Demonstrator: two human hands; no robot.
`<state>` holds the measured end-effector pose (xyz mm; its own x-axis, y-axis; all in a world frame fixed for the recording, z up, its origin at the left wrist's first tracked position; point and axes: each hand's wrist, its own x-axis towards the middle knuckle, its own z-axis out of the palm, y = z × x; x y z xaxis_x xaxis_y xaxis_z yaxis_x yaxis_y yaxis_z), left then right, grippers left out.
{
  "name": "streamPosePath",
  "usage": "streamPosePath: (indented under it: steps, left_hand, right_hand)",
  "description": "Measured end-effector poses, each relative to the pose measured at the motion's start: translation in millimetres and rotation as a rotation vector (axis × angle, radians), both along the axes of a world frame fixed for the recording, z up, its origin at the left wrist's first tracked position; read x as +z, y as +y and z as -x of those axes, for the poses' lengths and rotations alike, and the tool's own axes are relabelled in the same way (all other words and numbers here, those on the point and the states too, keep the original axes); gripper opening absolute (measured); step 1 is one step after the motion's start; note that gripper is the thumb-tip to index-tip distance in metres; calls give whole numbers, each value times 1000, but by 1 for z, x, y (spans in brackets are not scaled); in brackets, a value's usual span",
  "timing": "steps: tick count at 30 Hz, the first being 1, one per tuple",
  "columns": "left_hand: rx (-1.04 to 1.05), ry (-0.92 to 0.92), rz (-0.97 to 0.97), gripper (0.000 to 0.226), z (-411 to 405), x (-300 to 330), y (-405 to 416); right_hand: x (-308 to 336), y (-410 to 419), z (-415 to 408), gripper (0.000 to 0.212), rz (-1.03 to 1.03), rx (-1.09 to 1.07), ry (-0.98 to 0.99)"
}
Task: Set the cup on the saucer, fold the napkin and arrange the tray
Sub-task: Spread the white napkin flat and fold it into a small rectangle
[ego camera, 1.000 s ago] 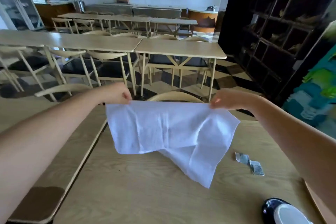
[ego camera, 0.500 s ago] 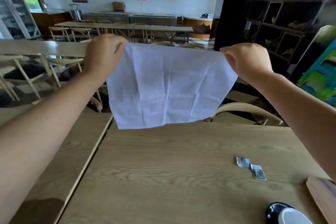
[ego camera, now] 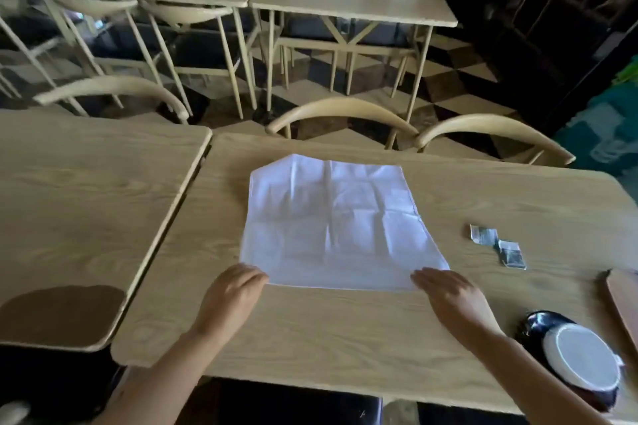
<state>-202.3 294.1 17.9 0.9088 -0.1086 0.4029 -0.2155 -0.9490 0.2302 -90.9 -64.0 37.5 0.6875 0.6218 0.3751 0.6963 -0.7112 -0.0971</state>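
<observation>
A room with rows of pale wooden tables and chairs lies behind the light wood worktop (ego camera: pixel 345 338). The white napkin (ego camera: pixel 331 224) lies spread flat and unfolded in the middle of it. Both forearms reach forward, palms turned down. The left hand (ego camera: pixel 234 290) rests at the near left corner of the napkin, the right hand (ego camera: pixel 448 290) at the near right corner; the fingers lie flat, grasping nothing. The dark saucer with the white cup (ego camera: pixel 580 359) stands near the right forearm, and the wooden tray (ego camera: pixel 625 300) lies at the right edge.
</observation>
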Motion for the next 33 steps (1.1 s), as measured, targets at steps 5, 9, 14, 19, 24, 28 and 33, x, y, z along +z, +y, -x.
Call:
streamPosePath:
  steps: [5,9,14,19,24,28,33]
  left_hand:
    - [-22,183,52,15,21,-54,-11]
    - [13,128,163,38,48,-84,-9]
    - [110,97,127,32,64,-99,-6]
    - [119,81,113,18,75,-105,-10]
    - [96,69,110,14,99,-110,-16]
    - [95,96,55,18,109,-106,-21]
    - [109,116,48,26,104,-91,-28]
  right_hand:
    - [-77,-8,40,54,23,-81,178]
    - [-106,-15,73,53,-24,-163,243]
    - [-119,-23,96,42,-50,-204,216]
    - [-120,-26,101,40,-107,-225,234]
    - [-116,-37,115,44,-86,-193,269]
    - [-114,-45,125,38,-68,-161,273]
    - [-112,-44,135,31,-108,-238,264]
